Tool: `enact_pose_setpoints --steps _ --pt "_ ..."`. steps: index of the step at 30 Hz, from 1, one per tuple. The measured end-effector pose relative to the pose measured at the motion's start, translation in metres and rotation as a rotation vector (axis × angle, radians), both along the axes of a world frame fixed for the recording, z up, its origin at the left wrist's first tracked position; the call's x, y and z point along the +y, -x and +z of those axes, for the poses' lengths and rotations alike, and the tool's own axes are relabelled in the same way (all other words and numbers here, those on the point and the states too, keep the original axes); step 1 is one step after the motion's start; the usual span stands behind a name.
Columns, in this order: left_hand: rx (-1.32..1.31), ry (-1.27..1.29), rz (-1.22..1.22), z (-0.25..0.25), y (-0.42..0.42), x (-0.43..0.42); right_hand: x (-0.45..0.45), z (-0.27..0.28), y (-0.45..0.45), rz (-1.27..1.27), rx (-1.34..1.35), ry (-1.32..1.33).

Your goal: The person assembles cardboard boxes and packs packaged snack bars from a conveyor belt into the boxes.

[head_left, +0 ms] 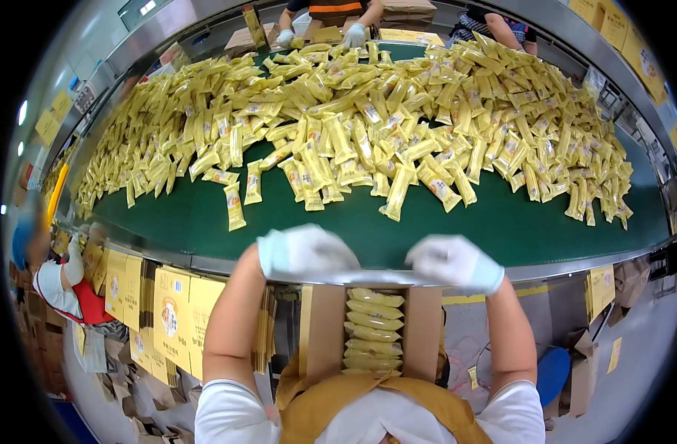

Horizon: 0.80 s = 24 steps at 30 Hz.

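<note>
My left hand [309,251], in a white glove with a pale cuff, is over the near metal edge [383,278] of the green conveyor belt. Opposite it, my right hand [455,261], gloved too, hovers by the same edge with a gap between the two. Motion smears the fingers of both, and no packet shows in either. Below them, against my body, an open cardboard box [326,325] holds a row of yellow packets [374,323]. Beyond my hands lies a big heap of yellow wrapped packets [338,140], with a single packet [235,206] near its front.
Flat yellow cartons [174,318] stand at the left below the belt [316,233]. Across it, a co-worker's gloved hands [355,35] are by the heap. Another person [61,285] is at far left. A blue round seat [551,377] is at lower right.
</note>
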<state>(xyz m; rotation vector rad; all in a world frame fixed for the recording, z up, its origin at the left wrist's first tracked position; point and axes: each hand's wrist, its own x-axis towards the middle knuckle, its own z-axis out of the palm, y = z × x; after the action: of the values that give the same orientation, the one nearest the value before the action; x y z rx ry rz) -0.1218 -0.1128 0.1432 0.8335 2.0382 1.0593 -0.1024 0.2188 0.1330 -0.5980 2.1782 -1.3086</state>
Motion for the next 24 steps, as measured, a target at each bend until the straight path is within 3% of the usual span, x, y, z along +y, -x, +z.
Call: enact_pose_setpoints --steps 2,3,4,9,13,17,21,24 --pt "0.127 0.115 0.498 -0.04 0.039 -0.019 0.002 -0.047 0.045 -0.233 0.312 -0.155" --pt "0.457 0.357 0.663 -0.064 0.056 -0.022 -0.005 -0.063 0.064 -0.281 0.5 -0.402" --pt "0.517 0.493 0.802 -0.089 0.074 -0.024 -0.016 -0.077 0.088 -0.323 0.43 -0.537" --pt "0.378 0.794 0.957 -0.132 0.131 -0.009 -0.072 -0.091 0.15 -0.407 0.28 -0.821" --pt "0.385 0.813 0.841 -0.13 0.135 -0.011 -0.085 -0.105 0.149 -0.406 0.357 -0.918" --pt "0.54 0.877 0.52 -0.135 0.104 -0.023 -0.05 -0.128 0.132 -0.237 0.539 -0.894" --pt "0.653 0.716 0.256 -0.124 0.047 -0.031 -0.012 -0.134 0.084 -0.038 0.62 -0.787" --pt "0.828 0.606 0.193 -0.143 0.016 -0.052 0.017 -0.143 0.049 -0.029 0.631 -0.7"
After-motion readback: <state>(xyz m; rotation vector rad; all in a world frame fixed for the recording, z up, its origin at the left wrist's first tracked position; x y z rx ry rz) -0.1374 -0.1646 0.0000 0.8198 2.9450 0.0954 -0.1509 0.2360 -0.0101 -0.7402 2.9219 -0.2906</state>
